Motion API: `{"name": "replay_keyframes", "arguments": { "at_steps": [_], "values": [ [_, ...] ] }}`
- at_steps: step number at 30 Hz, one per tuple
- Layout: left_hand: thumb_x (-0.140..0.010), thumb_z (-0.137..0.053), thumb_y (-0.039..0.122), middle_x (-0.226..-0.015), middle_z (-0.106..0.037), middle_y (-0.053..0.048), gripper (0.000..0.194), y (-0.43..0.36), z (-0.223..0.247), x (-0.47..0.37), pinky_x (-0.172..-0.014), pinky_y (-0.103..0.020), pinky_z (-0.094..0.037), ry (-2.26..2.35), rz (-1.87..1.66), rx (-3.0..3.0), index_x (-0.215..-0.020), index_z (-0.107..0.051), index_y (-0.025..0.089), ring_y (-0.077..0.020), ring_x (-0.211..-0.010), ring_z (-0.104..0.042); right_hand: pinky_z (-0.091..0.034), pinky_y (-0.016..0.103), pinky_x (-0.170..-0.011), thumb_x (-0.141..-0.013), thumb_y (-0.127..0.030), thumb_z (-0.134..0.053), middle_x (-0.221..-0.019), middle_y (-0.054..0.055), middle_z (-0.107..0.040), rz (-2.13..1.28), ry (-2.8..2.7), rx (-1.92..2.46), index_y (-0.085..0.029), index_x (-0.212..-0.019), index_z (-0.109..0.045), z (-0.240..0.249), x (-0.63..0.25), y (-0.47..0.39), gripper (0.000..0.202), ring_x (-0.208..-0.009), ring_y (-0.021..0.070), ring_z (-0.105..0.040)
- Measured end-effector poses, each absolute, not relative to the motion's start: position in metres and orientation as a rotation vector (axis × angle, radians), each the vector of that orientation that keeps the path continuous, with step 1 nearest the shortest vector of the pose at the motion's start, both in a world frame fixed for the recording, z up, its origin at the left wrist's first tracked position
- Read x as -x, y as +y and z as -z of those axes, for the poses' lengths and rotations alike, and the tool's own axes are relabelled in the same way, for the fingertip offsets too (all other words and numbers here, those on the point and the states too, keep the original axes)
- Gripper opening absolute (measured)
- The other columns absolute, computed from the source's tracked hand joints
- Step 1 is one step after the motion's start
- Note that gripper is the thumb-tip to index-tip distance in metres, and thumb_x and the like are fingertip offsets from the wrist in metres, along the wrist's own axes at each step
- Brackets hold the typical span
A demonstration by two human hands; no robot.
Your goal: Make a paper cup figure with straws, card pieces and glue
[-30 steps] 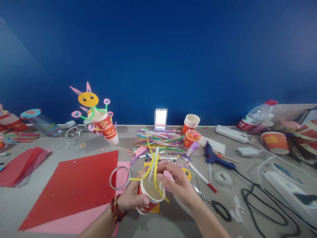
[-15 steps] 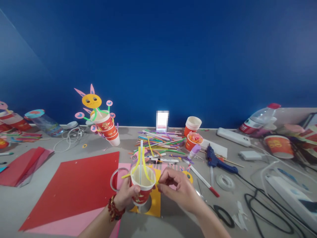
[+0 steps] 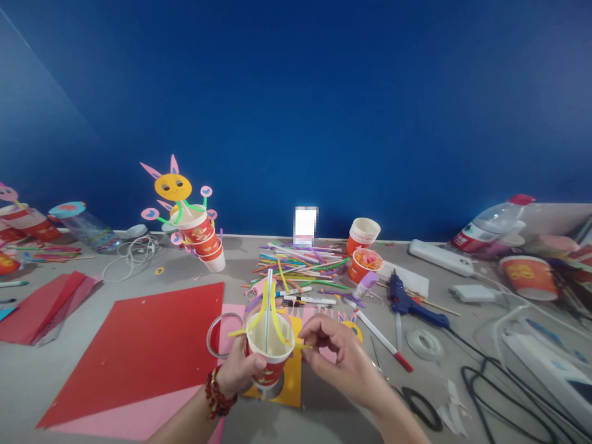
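My left hand (image 3: 240, 365) is wrapped round a red and white paper cup (image 3: 271, 370), tilted so its open mouth faces me. A pale upright stick (image 3: 269, 302) stands inside the cup. Two yellow straws (image 3: 275, 311) lean up beside it and bend down, and their ends poke out through the cup's left and right sides. At the right side, the thumb and fingers of my right hand (image 3: 335, 351) close on the protruding yellow end. Beneath the cup lies a yellow paper sheet (image 3: 292, 385) with a round hole.
Red paper (image 3: 152, 345) lies at left, behind it a rabbit figure of stacked cups (image 3: 198, 231). A straw pile (image 3: 300, 265), stacked cups (image 3: 363, 233) and a cup of scraps (image 3: 365, 264) stand ahead. At right are a blue glue gun (image 3: 407, 302), tape roll (image 3: 423, 343), black scissors handle (image 3: 422, 408) and cables.
More of the right yellow straw end now shows outside the cup, between it and my right fingers. My right hand has shifted slightly right; the view has turned a little.
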State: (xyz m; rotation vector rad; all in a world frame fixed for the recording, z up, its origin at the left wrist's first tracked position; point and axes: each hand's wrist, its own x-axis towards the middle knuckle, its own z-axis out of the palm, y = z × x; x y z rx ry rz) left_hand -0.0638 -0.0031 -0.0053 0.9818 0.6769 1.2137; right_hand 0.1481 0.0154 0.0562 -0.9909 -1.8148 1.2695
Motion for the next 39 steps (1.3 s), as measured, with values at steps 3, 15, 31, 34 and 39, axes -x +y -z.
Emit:
{"name": "replay_keyframes", "arguments": {
  "at_steps": [3,15,31,34,39],
  "values": [
    [-0.056,-0.086,0.058,-0.089,-0.075,-0.011,0.065,-0.004,0.009,0.065,-0.074,-0.033,-0.058,0.699,-1.224,-0.996,-0.103,-0.072,0.014,-0.0246,-0.077,-0.07,-0.039,0.024,-0.056,-0.081,-0.012,-0.056,-0.07,-0.001,-0.061,-1.304,-1.847,0.946,-0.019,-0.089,-0.065,-0.057,-0.145,0.014,0.014,-0.061,0.0134,-0.054],
    [-0.059,-0.083,0.061,-0.099,-0.072,-0.012,0.087,-0.005,-0.004,0.063,-0.075,-0.036,-0.058,0.644,-1.321,-0.99,-0.13,-0.06,0.017,-0.0242,-0.079,-0.069,-0.045,0.023,-0.058,-0.08,-0.009,-0.059,-0.073,0.0,-0.068,-1.172,-1.891,0.935,-0.021,-0.088,-0.07,-0.044,-0.155,0.017,0.018,-0.063,0.0138,-0.061],
    [-0.053,-0.085,0.065,-0.11,-0.071,-0.015,0.098,-0.005,0.002,0.069,-0.089,-0.042,-0.055,0.703,-1.305,-1.066,-0.134,-0.056,0.017,-0.0307,-0.096,-0.068,-0.049,0.025,-0.063,-0.085,-0.012,-0.06,-0.079,0.001,-0.07,-1.143,-1.888,0.9,-0.023,-0.093,-0.069,-0.04,-0.154,0.016,0.016,-0.066,0.0143,-0.063],
    [-0.053,-0.086,0.063,-0.111,-0.07,-0.016,0.098,-0.005,0.002,0.069,-0.089,-0.044,-0.055,0.699,-1.302,-1.047,-0.134,-0.056,0.017,-0.0321,-0.098,-0.068,-0.05,0.025,-0.064,-0.086,-0.013,-0.06,-0.08,0.002,-0.07,-1.132,-1.855,0.863,-0.023,-0.094,-0.07,-0.042,-0.154,0.016,0.016,-0.068,0.0146,-0.063],
    [-0.054,-0.086,0.062,-0.109,-0.071,-0.016,0.096,-0.005,0.002,0.07,-0.088,-0.045,-0.055,0.701,-1.284,-1.03,-0.133,-0.057,0.016,-0.0328,-0.098,-0.067,-0.05,0.025,-0.064,-0.088,-0.017,-0.062,-0.076,0.001,-0.066,-1.156,-1.758,0.836,-0.021,-0.091,-0.068,-0.048,-0.155,0.017,0.008,-0.066,0.0138,-0.06]
  ]
}}
